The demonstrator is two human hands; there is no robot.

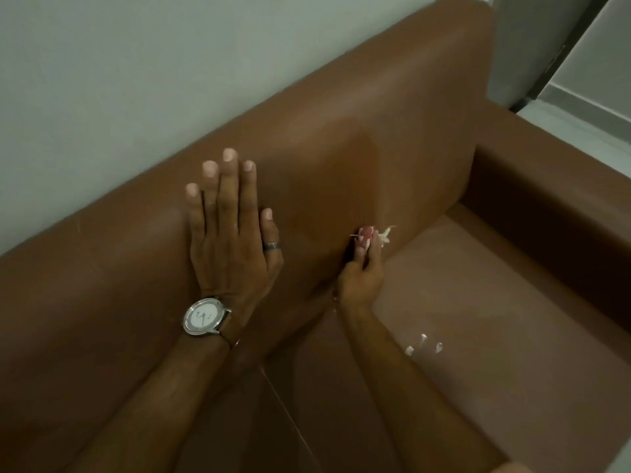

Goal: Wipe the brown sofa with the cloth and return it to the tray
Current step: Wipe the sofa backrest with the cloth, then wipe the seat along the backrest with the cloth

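Brown sofa (392, 131), backrest: my left hand (232, 233) flat, fingers spread; right hand (362, 278) pinching bunched cloth (370, 235) low on backrest; risk: 3 white scraps (423, 344) smear across seat; tray unseen

No readable text — watch (204, 317) dial unmarked.

The brown sofa (375, 138) looks like smooth leather or leatherette with a soft sheen. The cloth (370, 235) is pinkish-white, frayed at its edge. The watch (204, 316) has a shiny metal case and brown strap; the ring (271, 245) looks metallic. The wall (136, 80) is matt.
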